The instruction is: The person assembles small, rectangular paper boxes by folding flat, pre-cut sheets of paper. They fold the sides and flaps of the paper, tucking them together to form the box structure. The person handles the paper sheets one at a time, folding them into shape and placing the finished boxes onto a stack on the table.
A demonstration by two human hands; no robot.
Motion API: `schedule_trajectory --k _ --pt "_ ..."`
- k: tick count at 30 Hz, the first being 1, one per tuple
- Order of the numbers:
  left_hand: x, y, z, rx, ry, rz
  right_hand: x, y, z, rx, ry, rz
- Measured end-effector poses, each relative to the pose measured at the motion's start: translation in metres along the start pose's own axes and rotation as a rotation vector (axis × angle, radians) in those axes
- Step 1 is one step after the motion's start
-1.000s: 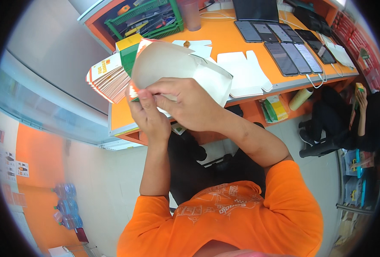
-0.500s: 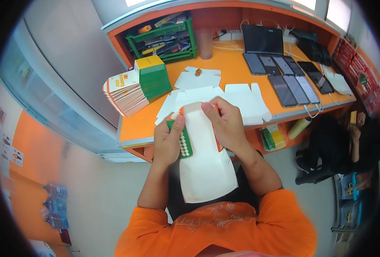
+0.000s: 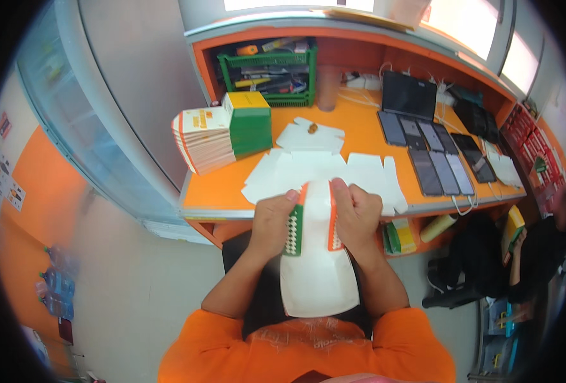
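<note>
Between my two hands is a partly folded cardboard food box [image 3: 319,281], its white inside facing up over my lap. My left hand [image 3: 272,223] grips its green patterned side wall, thumb along the upper edge. The orange-red patterned side is pinched in my right hand [image 3: 357,217], thumb near the far end. A long white flap hangs toward my body. Just beyond, flat unfolded white box blanks [image 3: 308,167] lie on the orange desk [image 3: 216,193]. To their left stands a fanned stack of flattened printed boxes [image 3: 222,134], green, yellow and white.
A green crate [image 3: 267,76] of tools and a translucent cup [image 3: 327,89] stand at the back. Several phones [image 3: 431,171] and a dark laptop [image 3: 408,96] lie at right. Another person [image 3: 538,255] sits at far right, holding a yellow-green box [image 3: 513,228].
The box's side walls now stand more evenly upright, with my hands level on either side. The whole view has shifted. The other person's yellow-green box shows more clearly.
</note>
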State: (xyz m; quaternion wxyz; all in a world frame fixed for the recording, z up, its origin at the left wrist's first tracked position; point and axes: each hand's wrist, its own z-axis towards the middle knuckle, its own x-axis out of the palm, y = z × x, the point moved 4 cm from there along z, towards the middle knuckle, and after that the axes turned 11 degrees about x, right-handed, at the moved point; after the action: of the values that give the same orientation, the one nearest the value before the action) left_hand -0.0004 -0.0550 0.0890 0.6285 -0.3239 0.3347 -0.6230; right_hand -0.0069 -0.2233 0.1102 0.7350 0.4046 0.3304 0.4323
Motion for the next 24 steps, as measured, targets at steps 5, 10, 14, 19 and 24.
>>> schedule_trajectory --k 5,10,14,19,24 --pt "-0.008 -0.018 0.008 0.051 0.082 0.087 0.002 0.008 0.006 -0.03 0.015 0.036" --pt "-0.004 -0.019 0.01 -0.216 0.127 -0.257 -0.001 0.035 0.019 -0.085 -0.001 -0.018" --pt "-0.024 -0.019 0.023 0.067 0.111 0.101 0.017 0.013 0.037 0.26 0.329 0.421" --pt "-0.067 -0.01 0.047 0.136 -0.293 0.063 0.046 -0.017 -0.01 0.872 0.892 1.008" --pt "-0.081 0.028 0.053 0.138 -0.365 -0.581 0.066 -0.027 -0.027 1.008 0.948 1.136"
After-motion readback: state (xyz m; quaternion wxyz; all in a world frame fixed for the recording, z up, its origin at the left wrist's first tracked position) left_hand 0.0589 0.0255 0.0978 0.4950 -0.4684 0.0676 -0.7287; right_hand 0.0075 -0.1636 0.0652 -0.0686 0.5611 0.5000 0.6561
